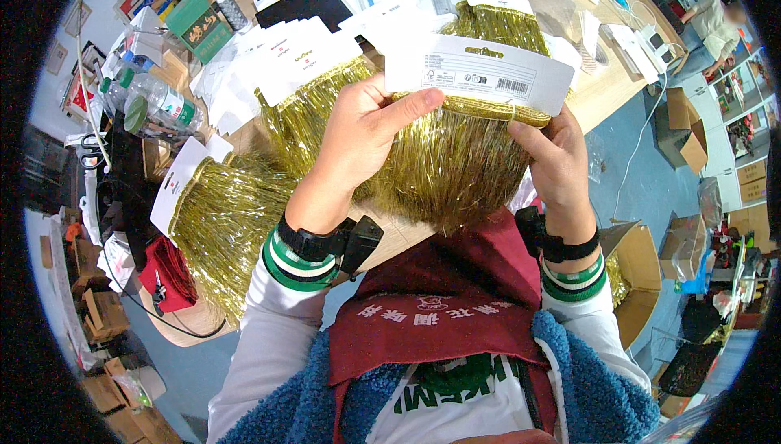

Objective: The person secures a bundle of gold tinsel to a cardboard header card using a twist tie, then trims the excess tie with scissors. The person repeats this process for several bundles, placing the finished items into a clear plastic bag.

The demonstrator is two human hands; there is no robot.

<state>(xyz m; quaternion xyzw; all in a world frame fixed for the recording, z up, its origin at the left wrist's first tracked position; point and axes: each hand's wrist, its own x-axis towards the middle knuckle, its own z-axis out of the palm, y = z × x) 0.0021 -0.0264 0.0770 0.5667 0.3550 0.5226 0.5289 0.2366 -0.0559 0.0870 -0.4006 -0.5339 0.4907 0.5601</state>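
Note:
Between both hands I hold a bundle of gold tinsel fringe [451,163] on a white header card [482,68] that bears print and a barcode. My left hand [366,132] pinches its left end, thumb laid over the gold band. At the right end, my right hand [558,157] grips the band and card edge from below. The loose strands hang toward my apron. More carded gold fringe [317,108] lies left of the bundle, its cards fanned in a stack. Another fringe piece [500,23] rests just behind, and further fringe [226,218] spreads at the table's left edge.
Plastic bottles [161,102], a green box [198,26] and a thread spool [230,10] stand at the left back. A red cloth [168,273] lies by the left edge. An open carton [637,279] holding gold tinsel is at my right. A person [711,32] is at the far right.

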